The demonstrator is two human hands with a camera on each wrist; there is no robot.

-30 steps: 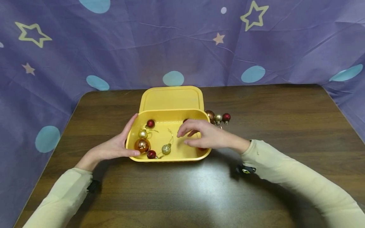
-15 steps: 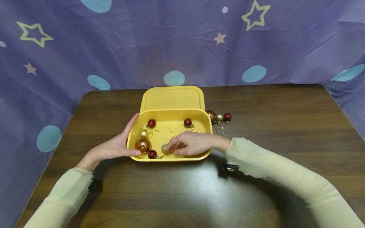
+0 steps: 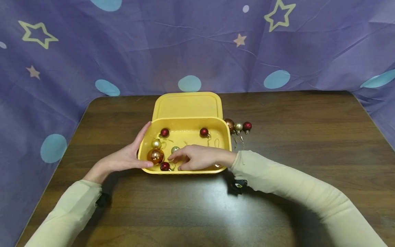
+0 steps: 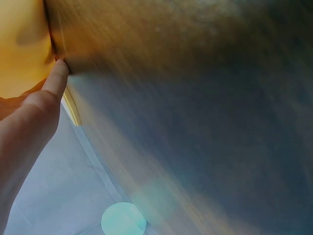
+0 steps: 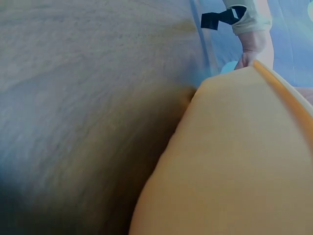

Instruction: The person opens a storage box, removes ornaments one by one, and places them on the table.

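My left hand (image 3: 128, 157) holds the left end of a yellow plastic box (image 3: 185, 172), thumb over the front rim and fingers along the outer side. My right hand (image 3: 200, 157) reaches over the right end into the box, fingers bent downward, with nothing visible between fingers and thumb. Just behind its fingers lies a glittery gold bauble (image 3: 175, 149), partly hidden. Near the left hand's thumb are a large shiny amber bauble (image 3: 155, 156), a small gold bauble (image 3: 156, 143) and a dark red bauble (image 3: 165, 166). Another red bauble (image 3: 164, 132) sits further back.
A yellow lid (image 3: 188, 104) lies behind the box. One more red bauble (image 3: 204, 132) is in the box's back right. Outside, right of the box, are a brown bauble (image 3: 229, 125), a gold one (image 3: 238, 127) and a red one (image 3: 247, 126). A purple cloth (image 3: 154, 51) hangs behind.
My right hand has moved left and lower inside the box, uncovering the back-right red bauble. The glittery gold bauble has shifted back and slightly left. The left hand stays in place.
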